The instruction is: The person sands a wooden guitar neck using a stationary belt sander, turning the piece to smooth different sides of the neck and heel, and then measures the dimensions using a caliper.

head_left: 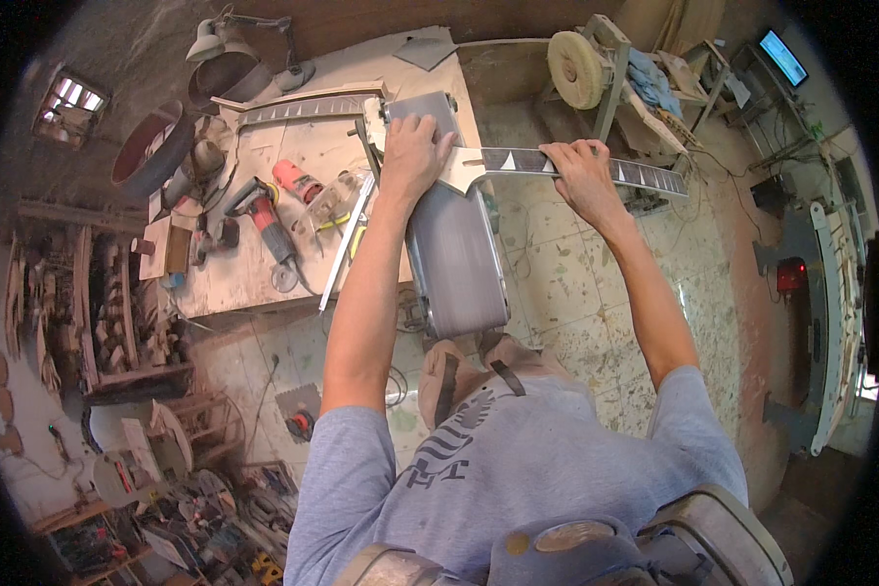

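A guitar neck [515, 161] with a dark fretboard and pale triangular inlays lies across the grey belt of a belt sander [456, 259]. Its pale wooden headstock end rests over the belt, while the fretboard reaches out past the belt to the right. My left hand [416, 159] presses down on the headstock, fingers curled over its far side. Farther along, my right hand [582, 176] grips the fretboard, with the fingers over the far edge and the thumb hidden. The underside against the belt is out of sight.
Left of the sander, a wooden table [234, 283] holds a red angle grinder [269, 230], a second guitar neck [313, 109], a metal straightedge [347, 244] and a desk lamp [205, 44]. A buffing wheel [575, 70] stands beyond on the right. Cables lie on the tiled floor [566, 278].
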Motion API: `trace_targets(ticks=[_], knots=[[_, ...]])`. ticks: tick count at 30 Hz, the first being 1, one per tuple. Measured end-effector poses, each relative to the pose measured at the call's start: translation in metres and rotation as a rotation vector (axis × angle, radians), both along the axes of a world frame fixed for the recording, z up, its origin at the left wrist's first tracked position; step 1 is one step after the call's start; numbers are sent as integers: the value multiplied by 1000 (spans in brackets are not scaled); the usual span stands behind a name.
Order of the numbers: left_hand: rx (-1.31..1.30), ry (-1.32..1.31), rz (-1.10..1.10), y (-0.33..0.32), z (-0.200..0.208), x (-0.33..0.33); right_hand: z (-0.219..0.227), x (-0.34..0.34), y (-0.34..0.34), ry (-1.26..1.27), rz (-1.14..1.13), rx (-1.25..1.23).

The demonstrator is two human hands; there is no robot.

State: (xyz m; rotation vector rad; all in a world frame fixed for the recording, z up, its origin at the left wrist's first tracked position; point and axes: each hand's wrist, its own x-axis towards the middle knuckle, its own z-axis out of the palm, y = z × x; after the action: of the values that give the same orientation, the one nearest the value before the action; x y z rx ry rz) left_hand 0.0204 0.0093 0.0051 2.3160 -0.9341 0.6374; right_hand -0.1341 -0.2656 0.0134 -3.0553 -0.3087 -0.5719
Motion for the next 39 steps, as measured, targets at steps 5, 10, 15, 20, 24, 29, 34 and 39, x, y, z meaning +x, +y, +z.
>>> trace_targets(ticks=[5,10,15,20,24,29,34,39], knots=[[4,0,33,0,-1,-3,0,4,-1,12,9,19],[9,-27,60,-1,-2,-2,-3,11,-4,-38,30,28],[13,-27,63,0,-4,-1,-3,14,-6,-44,44,23],[12,52,50,-4,-3,3,5,11,-6,24,24,55],[12,101,50,-10,0,2,13,6,-10,46,17,63],[16,93,34,-18,2,4,18,2,-16,79,18,34],[-16,135,14,-26,0,4,25,-2,-22,106,14,41],[-22,175,26,-35,-1,3,28,1,-27,115,3,-1]])
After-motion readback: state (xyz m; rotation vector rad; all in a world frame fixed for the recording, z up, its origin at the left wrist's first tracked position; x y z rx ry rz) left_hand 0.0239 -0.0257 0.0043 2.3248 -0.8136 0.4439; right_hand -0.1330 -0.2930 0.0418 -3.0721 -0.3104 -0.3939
